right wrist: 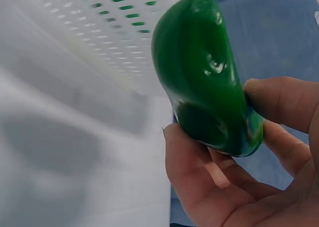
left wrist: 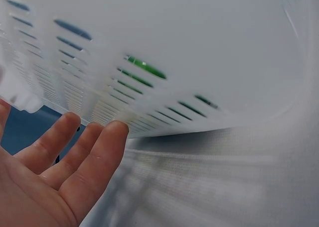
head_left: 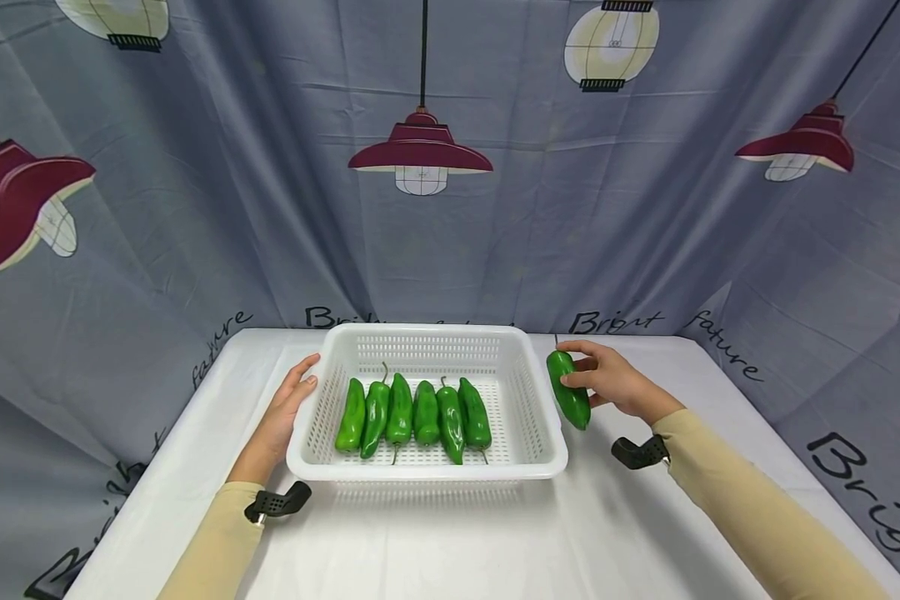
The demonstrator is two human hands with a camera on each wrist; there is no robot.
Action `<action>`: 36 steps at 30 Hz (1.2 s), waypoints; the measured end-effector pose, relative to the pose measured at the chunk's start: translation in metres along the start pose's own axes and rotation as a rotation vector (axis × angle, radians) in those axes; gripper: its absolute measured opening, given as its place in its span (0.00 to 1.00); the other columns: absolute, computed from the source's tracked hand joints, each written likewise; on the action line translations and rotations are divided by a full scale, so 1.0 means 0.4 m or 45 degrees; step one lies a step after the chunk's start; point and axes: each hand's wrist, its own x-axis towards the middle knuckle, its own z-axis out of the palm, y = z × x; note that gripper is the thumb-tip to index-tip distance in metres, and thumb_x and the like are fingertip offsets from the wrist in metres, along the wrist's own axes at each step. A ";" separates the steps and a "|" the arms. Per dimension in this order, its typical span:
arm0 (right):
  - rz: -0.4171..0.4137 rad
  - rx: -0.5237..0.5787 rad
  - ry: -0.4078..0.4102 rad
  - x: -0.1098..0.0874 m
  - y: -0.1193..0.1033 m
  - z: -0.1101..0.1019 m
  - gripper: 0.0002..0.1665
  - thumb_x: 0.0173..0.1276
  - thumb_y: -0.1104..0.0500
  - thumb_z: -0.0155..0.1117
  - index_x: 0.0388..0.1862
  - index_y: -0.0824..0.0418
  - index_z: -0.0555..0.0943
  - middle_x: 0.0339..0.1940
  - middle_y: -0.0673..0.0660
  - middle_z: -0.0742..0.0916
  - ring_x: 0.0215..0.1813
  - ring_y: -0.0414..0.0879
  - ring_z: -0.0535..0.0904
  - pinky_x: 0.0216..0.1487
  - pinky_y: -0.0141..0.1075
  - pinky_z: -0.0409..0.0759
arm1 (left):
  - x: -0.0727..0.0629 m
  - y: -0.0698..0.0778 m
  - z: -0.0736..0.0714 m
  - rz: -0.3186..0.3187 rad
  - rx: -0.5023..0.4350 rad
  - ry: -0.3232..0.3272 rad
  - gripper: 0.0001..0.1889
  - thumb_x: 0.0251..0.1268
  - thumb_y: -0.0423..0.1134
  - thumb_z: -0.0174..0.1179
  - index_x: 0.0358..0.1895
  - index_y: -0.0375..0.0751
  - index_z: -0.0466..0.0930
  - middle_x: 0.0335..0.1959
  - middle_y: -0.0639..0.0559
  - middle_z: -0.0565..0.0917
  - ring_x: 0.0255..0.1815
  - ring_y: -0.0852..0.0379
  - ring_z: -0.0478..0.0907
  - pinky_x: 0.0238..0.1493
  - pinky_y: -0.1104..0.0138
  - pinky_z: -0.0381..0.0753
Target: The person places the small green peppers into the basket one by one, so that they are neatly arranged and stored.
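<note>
A white perforated plastic basket (head_left: 427, 473) stands on the table with several green peppers (head_left: 401, 410) lying side by side in it. To its right, my right hand (head_left: 615, 382) pinches another green pepper (head_left: 568, 390) between thumb and fingers, stem end up and tilted. In the right wrist view the held pepper (right wrist: 199, 72) appears close, its lower part among the fingers. My left hand (head_left: 283, 412) is at the basket's left side, fingers extended along it. Seen from the left wrist, the fingertips (left wrist: 117, 132) are right at the slotted outer wall (left wrist: 209, 53).
A white cloth covers the table (head_left: 450, 542). Behind and at both sides hangs a grey-blue curtain (head_left: 285, 208) printed with lamps and lettering. Black straps (head_left: 641, 452) sit on both wrists, over beige sleeves (head_left: 757, 508).
</note>
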 end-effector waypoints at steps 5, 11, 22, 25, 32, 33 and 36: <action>-0.018 0.024 -0.009 0.004 -0.023 -0.008 0.42 0.74 0.61 0.63 0.81 0.60 0.57 0.69 0.76 0.72 0.59 0.59 0.82 0.47 0.49 0.88 | 0.000 -0.004 -0.004 0.018 0.008 -0.007 0.29 0.86 0.50 0.38 0.81 0.48 0.46 0.78 0.44 0.58 0.60 0.74 0.75 0.57 0.75 0.79; -0.027 0.024 -0.017 0.007 -0.049 -0.004 0.41 0.74 0.61 0.63 0.81 0.58 0.58 0.70 0.76 0.72 0.61 0.61 0.81 0.47 0.50 0.88 | 0.002 -0.007 -0.005 0.017 -0.008 0.001 0.28 0.85 0.50 0.39 0.80 0.49 0.47 0.73 0.55 0.62 0.61 0.74 0.75 0.57 0.74 0.79; -0.024 0.013 -0.028 0.013 -0.089 0.018 0.41 0.74 0.62 0.63 0.81 0.59 0.58 0.70 0.75 0.72 0.61 0.62 0.81 0.47 0.49 0.88 | 0.002 -0.004 -0.006 -0.010 0.008 0.002 0.29 0.86 0.51 0.38 0.81 0.49 0.46 0.79 0.42 0.57 0.60 0.74 0.75 0.57 0.75 0.79; -0.041 0.007 -0.040 0.017 -0.096 0.027 0.41 0.74 0.63 0.63 0.81 0.60 0.58 0.69 0.76 0.72 0.61 0.64 0.81 0.46 0.49 0.89 | 0.002 -0.003 -0.005 -0.009 0.006 0.001 0.29 0.85 0.51 0.38 0.81 0.49 0.46 0.79 0.43 0.57 0.60 0.74 0.75 0.57 0.75 0.79; -0.061 -0.012 -0.069 0.034 -0.116 0.056 0.41 0.73 0.64 0.63 0.81 0.60 0.58 0.67 0.76 0.73 0.60 0.64 0.81 0.45 0.50 0.89 | 0.002 -0.005 -0.006 -0.007 0.013 -0.005 0.29 0.85 0.51 0.38 0.81 0.49 0.45 0.80 0.42 0.56 0.60 0.75 0.74 0.57 0.75 0.78; -0.061 -0.012 -0.077 0.036 -0.119 0.061 0.41 0.73 0.64 0.63 0.81 0.60 0.58 0.67 0.76 0.73 0.60 0.64 0.81 0.45 0.50 0.89 | 0.003 -0.005 -0.006 -0.005 0.011 -0.004 0.29 0.85 0.51 0.38 0.81 0.49 0.45 0.80 0.42 0.56 0.60 0.75 0.74 0.57 0.75 0.78; -0.056 -0.016 -0.099 0.043 -0.125 0.074 0.41 0.74 0.64 0.63 0.81 0.60 0.59 0.67 0.75 0.74 0.60 0.64 0.82 0.45 0.50 0.89 | 0.004 -0.005 -0.006 0.002 0.001 -0.008 0.29 0.85 0.51 0.39 0.81 0.48 0.45 0.80 0.42 0.56 0.60 0.75 0.75 0.57 0.75 0.78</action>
